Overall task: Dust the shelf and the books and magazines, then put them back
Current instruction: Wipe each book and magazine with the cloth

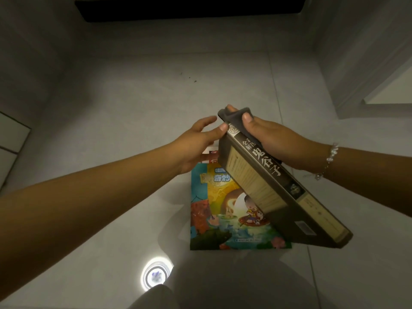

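Note:
A thick dark book (276, 186) with Chinese letters on its spine is held tilted above the floor, its lower corner near a colourful children's book (223, 210). My left hand (198, 146) holds the dark book's upper left corner, thumb on the spine end. My right hand (274, 141) grips a dark grey cloth (234, 118) and presses it over the book's top edge. The children's book lies flat on the floor, on top of another book (210, 156) with a red and white cover that mostly stays hidden.
The floor (133, 103) is pale grey tile. A dark opening (189, 7) runs along the top. White panels stand at the left edge (11, 139) and a white door frame (367, 63) at the right. A ceiling light's reflection (156, 275) glares near my knee (156, 297).

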